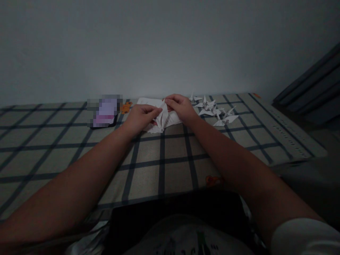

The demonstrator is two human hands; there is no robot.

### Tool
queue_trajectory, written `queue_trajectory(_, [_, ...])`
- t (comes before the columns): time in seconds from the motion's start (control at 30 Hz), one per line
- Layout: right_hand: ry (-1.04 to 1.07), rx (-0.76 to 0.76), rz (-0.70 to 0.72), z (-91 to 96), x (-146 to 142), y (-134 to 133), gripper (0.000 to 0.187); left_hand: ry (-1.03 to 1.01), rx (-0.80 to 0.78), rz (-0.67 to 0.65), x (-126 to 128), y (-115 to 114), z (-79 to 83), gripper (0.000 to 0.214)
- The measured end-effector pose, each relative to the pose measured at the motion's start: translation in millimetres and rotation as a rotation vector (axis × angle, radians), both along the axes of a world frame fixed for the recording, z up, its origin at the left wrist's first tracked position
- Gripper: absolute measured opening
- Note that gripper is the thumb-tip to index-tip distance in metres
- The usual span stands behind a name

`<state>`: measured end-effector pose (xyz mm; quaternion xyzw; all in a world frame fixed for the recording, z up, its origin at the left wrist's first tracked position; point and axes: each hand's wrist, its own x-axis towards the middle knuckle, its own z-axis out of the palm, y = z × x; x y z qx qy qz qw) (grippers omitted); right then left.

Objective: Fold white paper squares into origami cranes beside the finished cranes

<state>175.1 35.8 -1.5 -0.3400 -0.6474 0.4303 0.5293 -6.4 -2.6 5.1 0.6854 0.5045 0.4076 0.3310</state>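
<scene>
Between my hands is a partly folded piece of white paper, its pointed flaps standing up. My left hand pinches its left side between thumb and fingers. From the right, my right hand grips the upper tip of the same paper, fingers closed. More white paper lies flat on the cloth behind and under the hands, partly covered by them. To the right of my right hand sit several folded white paper cranes in a loose cluster.
A checked tablecloth with orange printed figures covers the table. At the left a phone with a lit, blurred screen lies propped or flat; I cannot tell which. A pale wall rises behind the table, and dark folded fabric hangs at the right.
</scene>
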Motion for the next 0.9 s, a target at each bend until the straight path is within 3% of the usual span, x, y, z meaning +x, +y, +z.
queue_trajectory(0.47, [-0.019, -0.017, 0.033, 2.5, 7, 2, 0.015, -0.026, -0.102, 0.013, -2, -2, 2.8, 0.034])
queue_trajectory(0.7, [0.030, -0.061, 0.040, -3.0, 5, 8, 0.027, -0.041, -0.060, 0.021, 0, -1, 1.2, 0.033])
queue_trajectory(0.9, [-0.075, -0.014, 0.028, -1.7, 4, 3, 0.031, 0.001, -0.069, 0.006, 2, -3, 2.4, 0.037])
